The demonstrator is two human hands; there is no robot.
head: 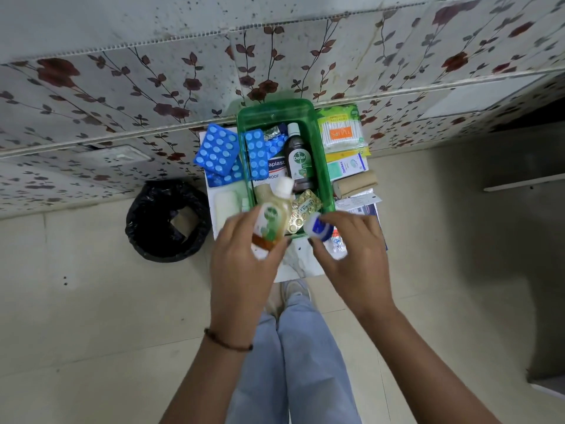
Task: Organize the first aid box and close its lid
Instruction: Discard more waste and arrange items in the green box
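Where the tiled floor meets the floral-papered wall, a small white table carries the first aid box, a translucent green rectangular tub with its long axis running from the person toward the wall and its open top facing up. No lid can be told apart from the tub. A black-lined bin stands on the floor just left of the table.

Inside the box a dark Dettol bottle lies lengthwise, cap toward the wall, beside a plaster packet half covered by a blue blister strip; a gold blister strip lies at the near end. More blue strips lie outside on the left, and a cotton-bud pack, a small carton and a bandage roll on the right.

The left hand grips a yellowish bottle, white cap tilted toward the wall, over the near edge of the box. The right hand pinches a small blue-and-white container, motion-blurred, label unreadable. The hands hide the box's near wall and the items behind them.
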